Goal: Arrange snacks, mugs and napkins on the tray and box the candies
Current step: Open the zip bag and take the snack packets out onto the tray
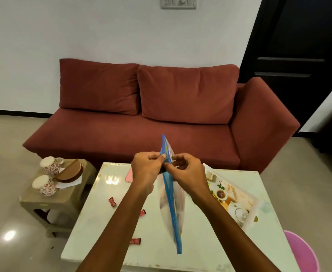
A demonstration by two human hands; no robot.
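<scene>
My left hand [146,169] and my right hand [186,171] both pinch the top of a blue and clear snack bag [171,205], held upright over the white table [110,218]. A printed tray [235,201] lies on the table to the right, partly behind my right arm. Red wrapped candies [112,202] lie scattered on the table's left half, one more candy [135,241] near the front edge. Two flowered mugs [50,164] lie on a small stool [49,201] at the left, beside a brown round box [71,172] and a white napkin [71,183].
A red sofa [161,118] stands behind the table. A pink flat thing [129,176] rests on the table's far side, mostly hidden by my left hand. A pink bin [300,250] sits at the lower right. A dark door [298,46] is at the back right.
</scene>
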